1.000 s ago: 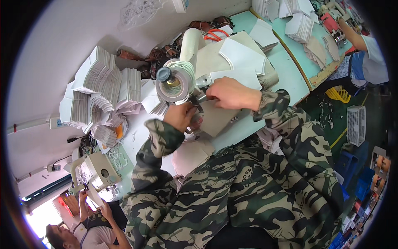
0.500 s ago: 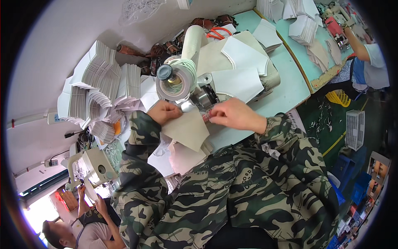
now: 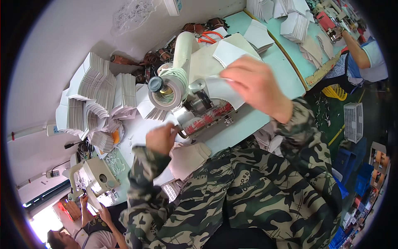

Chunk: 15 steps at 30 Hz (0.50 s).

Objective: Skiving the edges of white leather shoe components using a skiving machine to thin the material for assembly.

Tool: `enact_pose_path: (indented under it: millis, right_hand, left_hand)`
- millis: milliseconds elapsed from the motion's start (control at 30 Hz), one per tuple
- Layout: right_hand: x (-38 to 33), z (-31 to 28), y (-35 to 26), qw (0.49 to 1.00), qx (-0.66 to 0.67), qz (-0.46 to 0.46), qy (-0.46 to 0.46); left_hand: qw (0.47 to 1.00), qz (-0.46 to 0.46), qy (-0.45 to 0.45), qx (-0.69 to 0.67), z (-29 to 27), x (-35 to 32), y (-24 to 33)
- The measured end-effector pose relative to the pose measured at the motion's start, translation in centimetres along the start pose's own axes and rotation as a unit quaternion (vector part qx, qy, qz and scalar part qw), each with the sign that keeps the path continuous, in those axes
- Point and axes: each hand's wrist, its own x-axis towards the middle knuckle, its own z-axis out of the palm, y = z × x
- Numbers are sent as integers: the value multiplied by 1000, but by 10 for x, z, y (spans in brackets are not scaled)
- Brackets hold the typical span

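The smooth white sheet panel with a curved edge [image 3: 226, 94] lies on the flat top of your cream-coloured metal machine [image 3: 182, 52], partly covered by your right hand [image 3: 259, 85]. That hand is blurred, its fingertips bunched at the panel's upper edge; you cannot tell from this view whether they pinch it. 0.5 seconds ago they were down at the worn red-and-silver metal bar [image 3: 209, 119], which now shows along its length.

Your left hand [image 3: 158, 139] sits just beside the bar's near end, thumb and fingers drawn together; whether anything is between them cannot be told. The beige panel it held in front of the machine is gone from its grip. Below it, the low stack of pinkish-beige flat panels [image 3: 187, 158] lies near your lap. Farther left, the tall stacks of white cut panels [image 3: 93, 79] remain against the wall.
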Motion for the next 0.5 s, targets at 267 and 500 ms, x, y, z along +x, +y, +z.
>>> enact_pose_path:
  millis: [267, 500]
  right_hand:
    - [-64, 30, 36, 991, -124, -41, 20]
    - [-38, 6, 36, 965, -238, 9, 105]
  left_hand:
    - [998, 20, -33, 45, 74, -89, -18]
    - [976, 176, 116, 52, 77, -82, -25]
